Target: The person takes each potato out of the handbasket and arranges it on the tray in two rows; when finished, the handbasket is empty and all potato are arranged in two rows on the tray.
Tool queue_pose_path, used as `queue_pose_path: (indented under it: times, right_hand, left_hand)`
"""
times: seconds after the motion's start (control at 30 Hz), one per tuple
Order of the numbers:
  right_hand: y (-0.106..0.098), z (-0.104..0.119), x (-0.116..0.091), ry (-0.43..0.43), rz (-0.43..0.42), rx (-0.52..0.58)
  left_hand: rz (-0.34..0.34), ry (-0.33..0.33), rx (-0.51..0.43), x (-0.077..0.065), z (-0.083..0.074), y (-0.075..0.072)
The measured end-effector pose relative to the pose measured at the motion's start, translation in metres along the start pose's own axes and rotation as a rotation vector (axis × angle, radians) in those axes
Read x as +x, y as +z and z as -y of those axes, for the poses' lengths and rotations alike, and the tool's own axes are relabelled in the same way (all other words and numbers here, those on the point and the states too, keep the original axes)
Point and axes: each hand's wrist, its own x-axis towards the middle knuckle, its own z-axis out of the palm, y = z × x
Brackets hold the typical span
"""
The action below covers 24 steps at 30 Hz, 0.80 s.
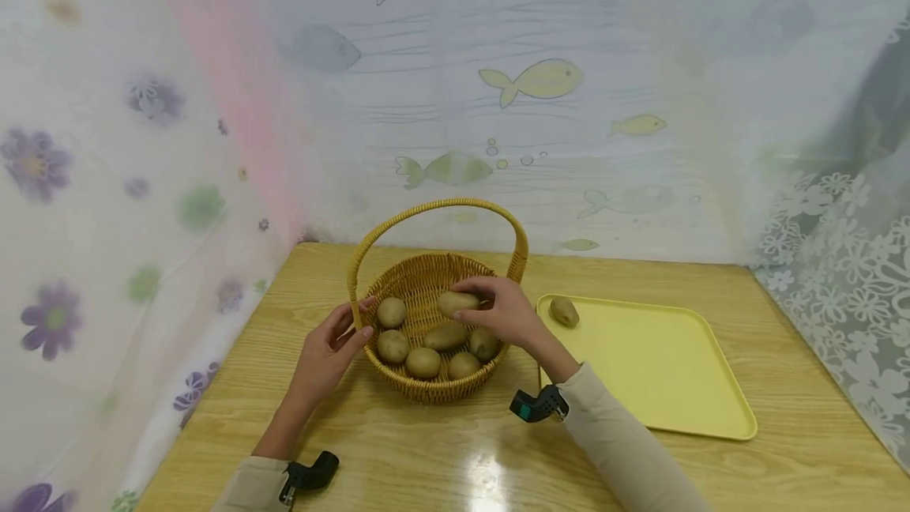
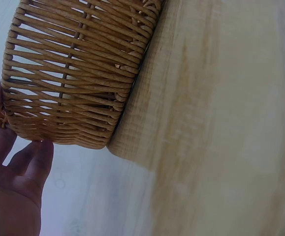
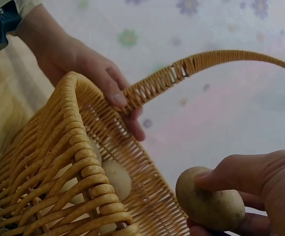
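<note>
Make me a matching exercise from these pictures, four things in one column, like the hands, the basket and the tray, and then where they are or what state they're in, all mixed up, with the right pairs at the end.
Column one
1. Tray
2. Left hand
3. Basket
4. Right hand

Column two
A. Holding one potato
B. Gripping at the foot of the handle
C. Flat and yellow, with a lone potato on it
D. Woven, with several potatoes inside

Right pairs: 1-C, 2-B, 3-D, 4-A

No text or labels can be read.
</note>
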Motion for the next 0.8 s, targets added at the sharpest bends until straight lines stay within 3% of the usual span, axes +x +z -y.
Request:
queue_pose_path:
  times: [0.4,0.8]
  right_hand:
    - [-0.012,-0.001,-0.015,-0.002,-0.026,0.063]
    - [-0.026,-0.009,-0.031,0.065,-0.049,0.115]
  left_hand:
    - [-0.006,-0.007,0.006,0.0,0.0,0.0]
    - [0.008,0.008,-0.001,0.0,0.0,0.0]
